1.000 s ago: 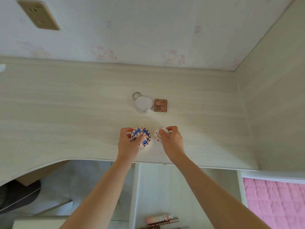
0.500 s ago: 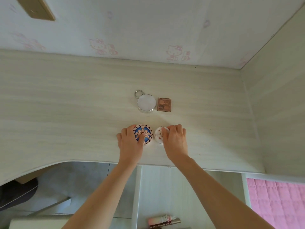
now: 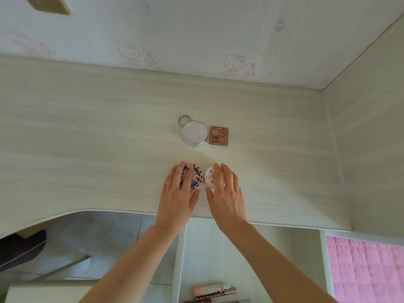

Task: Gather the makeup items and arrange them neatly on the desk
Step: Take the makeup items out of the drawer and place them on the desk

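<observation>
Both hands now lie flatter, left hand (image 3: 177, 194) pressing the blue compact (image 3: 194, 177), right hand (image 3: 226, 191) covering the white compact (image 3: 210, 176), 6 o'clock of 2 placed items, suggesting alignment nearly done.

One head-worn camera looks steeply down at the desk (image 3: 87, 138), seemingly from close above.

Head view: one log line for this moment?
left hand on blue patterned round compact | right hand on white round compact
</observation>
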`<state>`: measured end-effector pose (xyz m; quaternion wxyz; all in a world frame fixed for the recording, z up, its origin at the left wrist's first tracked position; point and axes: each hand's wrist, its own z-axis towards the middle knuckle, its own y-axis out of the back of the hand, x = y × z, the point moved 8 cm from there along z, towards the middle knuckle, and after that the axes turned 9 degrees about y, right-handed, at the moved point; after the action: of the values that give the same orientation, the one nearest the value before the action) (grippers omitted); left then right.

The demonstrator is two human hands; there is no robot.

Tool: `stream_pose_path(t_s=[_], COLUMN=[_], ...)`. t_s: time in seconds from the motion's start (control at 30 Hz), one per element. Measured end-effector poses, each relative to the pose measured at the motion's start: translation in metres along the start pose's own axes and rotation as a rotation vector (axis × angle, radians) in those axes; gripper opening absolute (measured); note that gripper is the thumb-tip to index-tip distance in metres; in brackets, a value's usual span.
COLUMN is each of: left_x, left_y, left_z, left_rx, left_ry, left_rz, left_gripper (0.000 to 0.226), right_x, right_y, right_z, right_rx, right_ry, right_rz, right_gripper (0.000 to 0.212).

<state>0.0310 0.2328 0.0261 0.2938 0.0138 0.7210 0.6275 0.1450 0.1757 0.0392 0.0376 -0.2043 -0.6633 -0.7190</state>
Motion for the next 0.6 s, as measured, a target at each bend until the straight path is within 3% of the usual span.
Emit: stream_pose_path(t_s=[0.6], left_x=[-0.015], left_y=[-0.002], left_z=[0.050], left_rx=[0.004], left_ry=[0.023], left_rz=[-0.019], left_gripper=[0.048], right_x=[-0.018], right_y=[0.001], right_z=[0.055], right_rx=[0.043], right_ry=[0.022], right_rz=[-0.031], right_gripper=[0.062])
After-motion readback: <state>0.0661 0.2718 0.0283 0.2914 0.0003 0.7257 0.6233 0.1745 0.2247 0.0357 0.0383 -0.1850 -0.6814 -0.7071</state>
